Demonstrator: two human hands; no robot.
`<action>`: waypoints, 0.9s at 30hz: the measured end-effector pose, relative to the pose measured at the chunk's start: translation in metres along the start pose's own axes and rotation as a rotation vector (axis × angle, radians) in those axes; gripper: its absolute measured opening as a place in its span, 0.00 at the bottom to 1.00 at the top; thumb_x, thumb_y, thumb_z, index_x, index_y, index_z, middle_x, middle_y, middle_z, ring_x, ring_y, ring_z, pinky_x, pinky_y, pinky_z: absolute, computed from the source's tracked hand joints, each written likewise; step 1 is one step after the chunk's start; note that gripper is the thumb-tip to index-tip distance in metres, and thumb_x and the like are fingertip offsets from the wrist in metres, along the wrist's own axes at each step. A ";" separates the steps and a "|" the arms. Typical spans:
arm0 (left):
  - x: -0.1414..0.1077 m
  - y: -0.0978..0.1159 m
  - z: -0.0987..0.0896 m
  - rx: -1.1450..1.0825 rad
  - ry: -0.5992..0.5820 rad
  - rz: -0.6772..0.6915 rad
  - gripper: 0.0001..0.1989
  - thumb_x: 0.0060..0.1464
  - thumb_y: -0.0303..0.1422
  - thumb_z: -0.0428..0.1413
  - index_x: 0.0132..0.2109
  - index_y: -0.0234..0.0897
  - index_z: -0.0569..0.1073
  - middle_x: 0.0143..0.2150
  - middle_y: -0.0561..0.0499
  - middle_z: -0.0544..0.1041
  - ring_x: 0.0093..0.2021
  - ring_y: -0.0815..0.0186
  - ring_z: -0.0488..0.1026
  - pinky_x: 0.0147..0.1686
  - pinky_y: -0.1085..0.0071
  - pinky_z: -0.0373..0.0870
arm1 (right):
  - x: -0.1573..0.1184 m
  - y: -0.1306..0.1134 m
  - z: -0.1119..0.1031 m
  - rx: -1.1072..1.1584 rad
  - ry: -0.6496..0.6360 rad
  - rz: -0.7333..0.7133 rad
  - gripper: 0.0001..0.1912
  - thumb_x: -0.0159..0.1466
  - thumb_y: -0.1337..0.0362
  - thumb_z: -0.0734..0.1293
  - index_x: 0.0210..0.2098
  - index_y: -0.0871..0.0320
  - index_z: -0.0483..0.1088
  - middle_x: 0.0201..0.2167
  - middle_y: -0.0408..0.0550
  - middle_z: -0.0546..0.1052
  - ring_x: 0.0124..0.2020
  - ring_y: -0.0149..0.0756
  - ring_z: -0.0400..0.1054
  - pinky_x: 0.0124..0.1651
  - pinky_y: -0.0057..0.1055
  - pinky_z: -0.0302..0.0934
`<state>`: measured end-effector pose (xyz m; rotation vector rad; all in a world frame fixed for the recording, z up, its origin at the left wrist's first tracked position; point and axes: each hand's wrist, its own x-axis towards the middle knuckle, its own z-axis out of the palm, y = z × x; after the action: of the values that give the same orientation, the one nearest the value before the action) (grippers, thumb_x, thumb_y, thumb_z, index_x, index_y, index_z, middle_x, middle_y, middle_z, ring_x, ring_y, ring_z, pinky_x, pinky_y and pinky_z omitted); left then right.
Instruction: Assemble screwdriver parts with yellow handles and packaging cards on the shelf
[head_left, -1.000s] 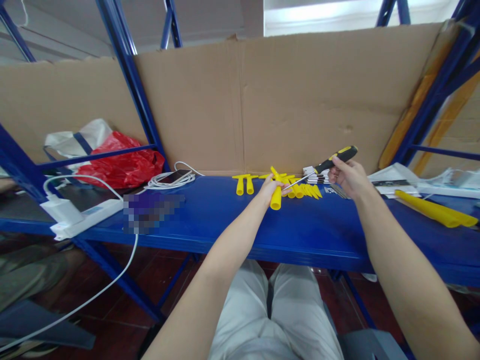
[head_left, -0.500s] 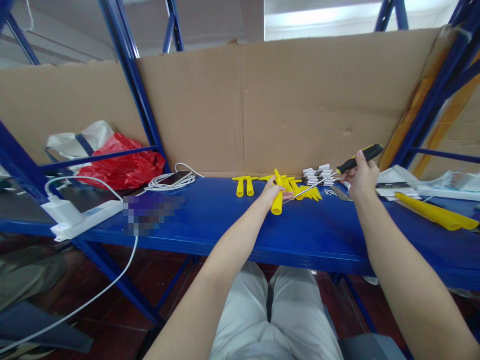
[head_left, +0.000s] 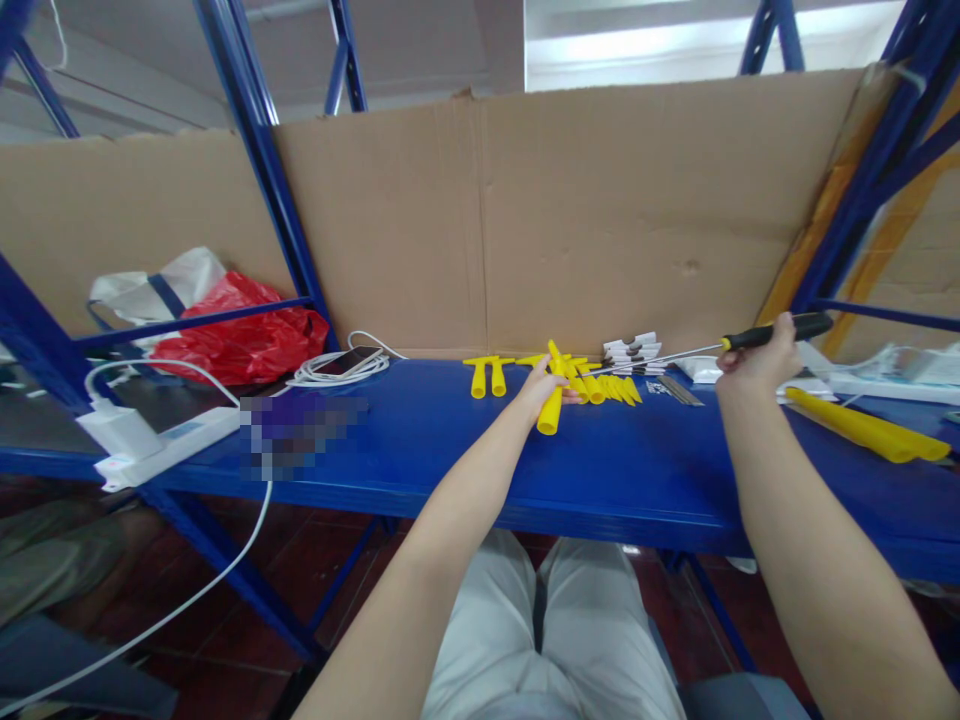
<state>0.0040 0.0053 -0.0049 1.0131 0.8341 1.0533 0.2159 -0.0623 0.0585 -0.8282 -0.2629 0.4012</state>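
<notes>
My left hand (head_left: 538, 388) grips a yellow T-shaped part (head_left: 550, 408), whose open tube end points toward me. A screwdriver (head_left: 780, 330) with a black and yellow handle is in my right hand (head_left: 763, 362). Its long metal shaft points left, and the tip lies near the fingers of my left hand; whether it touches the part I cannot tell. Two yellow T-shaped parts (head_left: 478, 378) stand at the back of the blue table (head_left: 420, 440). More yellow pieces (head_left: 616, 389) lie just right of my left hand, beside white pieces (head_left: 634, 350) and thin metal strips (head_left: 679, 390).
Long yellow parts (head_left: 870, 425) lie at the right. At the left are a white power strip (head_left: 176, 445), a coiled white cable (head_left: 352, 372), a phone and a red bag (head_left: 240, 325). A cardboard sheet (head_left: 585, 220) backs the table between blue posts.
My right hand and the screwdriver have moved right and slightly down, and the shaft now lies flatter. My left hand still holds the yellow part in nearly the same place.
</notes>
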 end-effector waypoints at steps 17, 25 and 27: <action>-0.008 0.004 0.002 0.055 -0.085 -0.018 0.43 0.47 0.14 0.48 0.68 0.46 0.52 0.47 0.42 0.75 0.18 0.76 0.68 0.24 0.72 0.76 | 0.004 0.005 0.000 0.088 -0.002 0.035 0.09 0.68 0.61 0.55 0.31 0.54 0.54 0.15 0.34 0.58 0.12 0.24 0.53 0.13 0.20 0.47; -0.008 0.007 0.002 0.094 -0.119 -0.060 0.43 0.48 0.15 0.51 0.68 0.44 0.49 0.48 0.42 0.74 0.19 0.77 0.68 0.26 0.71 0.76 | 0.011 0.008 0.003 0.122 0.034 0.027 0.11 0.69 0.59 0.55 0.30 0.55 0.53 0.16 0.33 0.58 0.10 0.23 0.52 0.10 0.19 0.45; -0.009 0.007 0.002 0.092 -0.122 -0.060 0.43 0.48 0.15 0.51 0.69 0.44 0.49 0.48 0.42 0.74 0.18 0.77 0.68 0.26 0.71 0.76 | 0.011 0.009 0.002 0.123 0.035 0.020 0.11 0.69 0.59 0.55 0.31 0.55 0.54 0.15 0.33 0.58 0.10 0.24 0.53 0.10 0.19 0.45</action>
<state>0.0011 -0.0029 0.0028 1.1123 0.8143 0.8994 0.2231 -0.0504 0.0541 -0.7168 -0.1951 0.4174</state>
